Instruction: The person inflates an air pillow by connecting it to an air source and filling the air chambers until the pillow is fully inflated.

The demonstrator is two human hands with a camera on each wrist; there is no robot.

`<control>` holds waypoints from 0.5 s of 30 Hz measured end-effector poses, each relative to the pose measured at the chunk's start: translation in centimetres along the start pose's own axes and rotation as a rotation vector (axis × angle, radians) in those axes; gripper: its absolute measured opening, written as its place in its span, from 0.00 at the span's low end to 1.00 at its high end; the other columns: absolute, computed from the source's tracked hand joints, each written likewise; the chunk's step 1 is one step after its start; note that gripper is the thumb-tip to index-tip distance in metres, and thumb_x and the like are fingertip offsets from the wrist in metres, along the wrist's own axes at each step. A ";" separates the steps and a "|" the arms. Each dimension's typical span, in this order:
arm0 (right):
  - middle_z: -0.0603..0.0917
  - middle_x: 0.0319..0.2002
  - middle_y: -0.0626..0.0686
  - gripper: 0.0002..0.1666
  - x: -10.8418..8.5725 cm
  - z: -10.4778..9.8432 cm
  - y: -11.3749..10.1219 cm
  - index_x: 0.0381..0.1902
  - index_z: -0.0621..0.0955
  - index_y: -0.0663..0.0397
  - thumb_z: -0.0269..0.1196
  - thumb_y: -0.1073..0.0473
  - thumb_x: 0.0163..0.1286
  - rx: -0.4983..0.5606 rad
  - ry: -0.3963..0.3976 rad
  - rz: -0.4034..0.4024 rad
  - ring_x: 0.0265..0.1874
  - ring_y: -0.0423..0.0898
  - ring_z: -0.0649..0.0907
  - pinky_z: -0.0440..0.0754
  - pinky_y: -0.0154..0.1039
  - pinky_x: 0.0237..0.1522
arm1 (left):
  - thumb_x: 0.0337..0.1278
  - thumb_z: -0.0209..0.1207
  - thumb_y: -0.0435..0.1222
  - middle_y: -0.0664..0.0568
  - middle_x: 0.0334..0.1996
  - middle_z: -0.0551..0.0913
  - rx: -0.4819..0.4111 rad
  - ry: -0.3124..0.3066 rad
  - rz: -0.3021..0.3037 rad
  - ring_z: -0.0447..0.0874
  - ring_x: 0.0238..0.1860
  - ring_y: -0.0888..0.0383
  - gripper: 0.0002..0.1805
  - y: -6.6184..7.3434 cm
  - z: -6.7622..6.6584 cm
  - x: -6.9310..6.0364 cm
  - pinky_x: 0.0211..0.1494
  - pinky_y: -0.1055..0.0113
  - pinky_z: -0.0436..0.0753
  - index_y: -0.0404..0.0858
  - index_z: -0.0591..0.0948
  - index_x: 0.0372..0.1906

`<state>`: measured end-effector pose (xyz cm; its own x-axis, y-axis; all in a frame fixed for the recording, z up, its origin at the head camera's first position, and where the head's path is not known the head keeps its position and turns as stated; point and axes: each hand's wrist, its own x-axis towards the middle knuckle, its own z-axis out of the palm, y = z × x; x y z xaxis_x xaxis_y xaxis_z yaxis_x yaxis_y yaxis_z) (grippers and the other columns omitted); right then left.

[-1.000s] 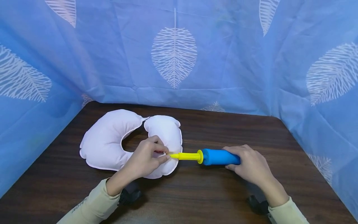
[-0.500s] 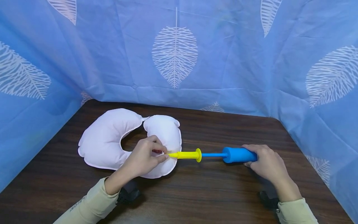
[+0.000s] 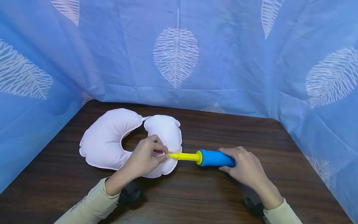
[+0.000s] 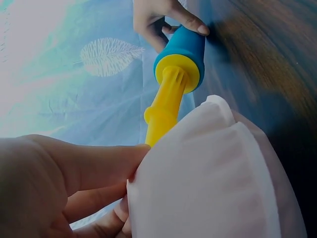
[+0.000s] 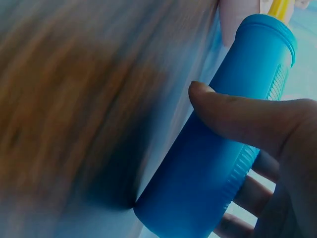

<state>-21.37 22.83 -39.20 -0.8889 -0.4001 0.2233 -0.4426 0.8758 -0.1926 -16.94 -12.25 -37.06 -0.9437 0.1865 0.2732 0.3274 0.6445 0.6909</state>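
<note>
A white, puffed-up U-shaped neck pillow (image 3: 103, 140) lies on the table's left half. At its right lobe, my left hand (image 3: 146, 157) pinches the spot where the yellow nozzle of a hand pump meets the fabric; the fingers hide the joint itself. The pump's blue barrel (image 3: 213, 158) points right, pushed up against the yellow flange (image 3: 199, 157). My right hand (image 3: 246, 166) grips the barrel's far end. In the right wrist view the thumb and fingers wrap round the blue barrel (image 5: 198, 163).
The dark wood-grain table (image 3: 209, 196) carries the pillow and pump. Blue cloth (image 3: 223, 62) with white leaf prints hangs behind it and along both sides. Dark wrist cameras (image 3: 130, 194) sit under both forearms.
My right hand drew the blue barrel out to the right, baring its rod, then pushed it back left to the yellow flange. My left hand and the pillow stay nearly in place.
</note>
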 end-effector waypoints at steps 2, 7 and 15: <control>0.90 0.58 0.55 0.38 -0.2 0.0 0.7 0.66 0.86 0.41 0.84 0.49 0.56 0.006 -0.003 0.021 0.55 0.60 0.86 0.86 0.63 0.45 | 0.55 0.76 0.27 0.54 0.34 0.82 -0.004 -0.006 0.005 0.78 0.36 0.60 0.06 0.0 0.1 0.1 0.44 0.68 0.85 0.39 0.94 0.36; 0.88 0.61 0.61 0.39 -0.6 -0.2 3.1 0.68 0.85 0.41 0.83 0.51 0.57 0.004 -0.013 0.087 0.57 0.66 0.85 0.84 0.67 0.44 | 0.55 0.77 0.28 0.54 0.33 0.82 -0.003 -0.007 0.002 0.78 0.36 0.61 0.06 0.0 0.2 0.1 0.45 0.68 0.86 0.39 0.95 0.37; 0.81 0.67 0.71 0.40 -0.5 -1.4 7.2 0.71 0.82 0.45 0.80 0.58 0.60 0.007 -0.053 0.188 0.63 0.75 0.78 0.79 0.75 0.47 | 0.55 0.76 0.28 0.54 0.34 0.83 -0.008 0.005 -0.021 0.79 0.36 0.60 0.06 0.1 -0.2 0.0 0.46 0.68 0.87 0.39 0.95 0.37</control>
<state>-23.88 29.68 -39.40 -0.9608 -0.2433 0.1326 -0.2688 0.9346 -0.2331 -16.88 -12.37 -36.89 -0.9502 0.1688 0.2619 0.3075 0.6427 0.7017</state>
